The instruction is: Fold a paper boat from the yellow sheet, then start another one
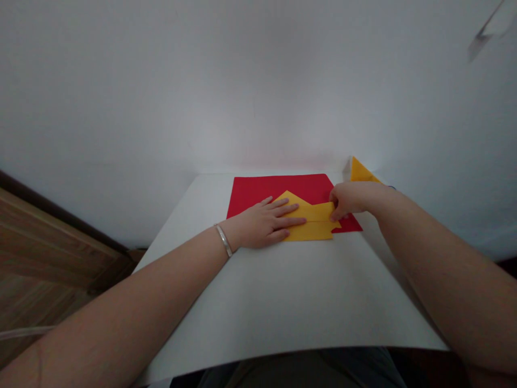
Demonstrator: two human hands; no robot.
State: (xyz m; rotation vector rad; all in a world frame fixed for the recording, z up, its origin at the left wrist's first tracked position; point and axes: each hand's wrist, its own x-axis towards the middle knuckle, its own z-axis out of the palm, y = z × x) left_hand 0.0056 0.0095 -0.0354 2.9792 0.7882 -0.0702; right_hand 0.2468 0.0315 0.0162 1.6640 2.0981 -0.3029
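Observation:
A folded piece of yellow paper (313, 229) lies partly on a red sheet (266, 186), with a pointed flap at its top and a small point at its right end. My left hand (269, 222) rests flat on the left part of the yellow paper, fingers spread; a silver bangle (223, 240) circles that wrist. At the paper's right end, my right hand (343, 200) has its fingers pinched together on the edge. The left end of the yellow paper is hidden under my left hand.
The white table (299, 302) stands against a pale wall (258, 97). Another yellow paper piece (361, 171) stands up behind my right wrist, its lower part hidden. A wooden panel (48, 237) is at the left. The table's near edge is close to my lap.

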